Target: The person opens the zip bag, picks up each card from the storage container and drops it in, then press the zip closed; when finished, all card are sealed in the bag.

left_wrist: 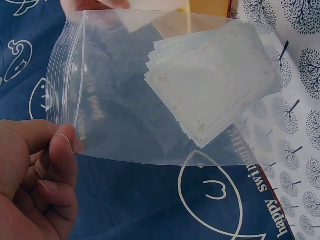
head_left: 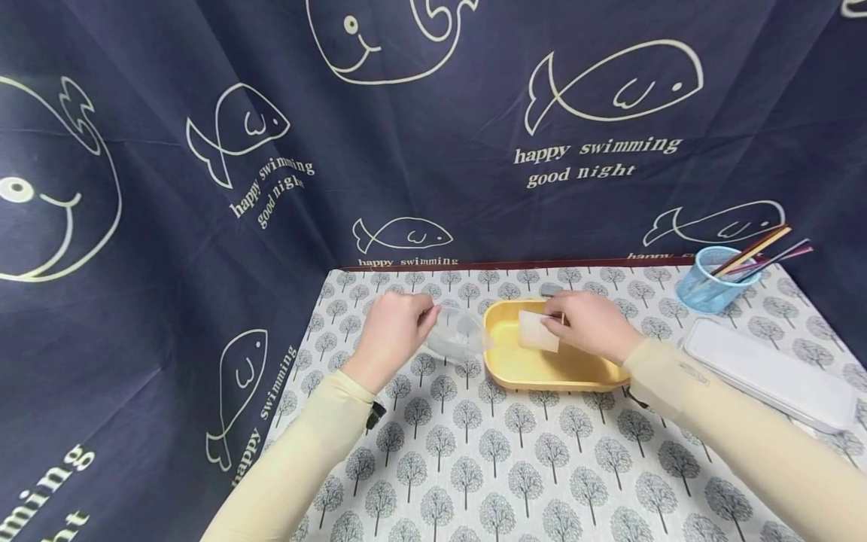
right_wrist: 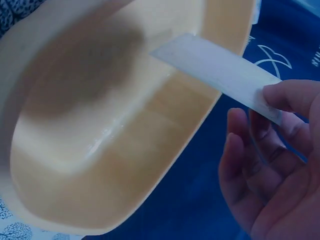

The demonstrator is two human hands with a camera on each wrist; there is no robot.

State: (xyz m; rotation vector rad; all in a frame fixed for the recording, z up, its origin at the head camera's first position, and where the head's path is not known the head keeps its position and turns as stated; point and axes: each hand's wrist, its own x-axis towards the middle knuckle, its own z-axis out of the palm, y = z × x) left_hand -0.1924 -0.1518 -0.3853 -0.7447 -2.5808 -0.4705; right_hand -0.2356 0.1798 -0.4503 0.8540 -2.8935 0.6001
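Observation:
My left hand (head_left: 396,327) pinches a clear zip bag (left_wrist: 115,135) near its zip edge, between thumb and finger. Inside the bag lies a fanned stack of pale square sheets (left_wrist: 215,82) with a faint patterned border. In the head view the bag reaches toward the left rim of a yellow plastic basin (head_left: 506,370). Over that basin, my right hand (head_left: 592,320) grips a pale square sheet (head_left: 538,333) by one edge. The right wrist view shows this sheet (right_wrist: 215,65) tilted above the basin's inside, thumb on one face and fingers behind.
A light blue mesh pen holder (head_left: 706,290) with several thin sticks stands at the back right. In front of it lies a long white case (head_left: 768,373). Behind the basin is a small grey object (head_left: 551,289). A dark blue curtain (head_left: 474,165) hangs along the table's back and left.

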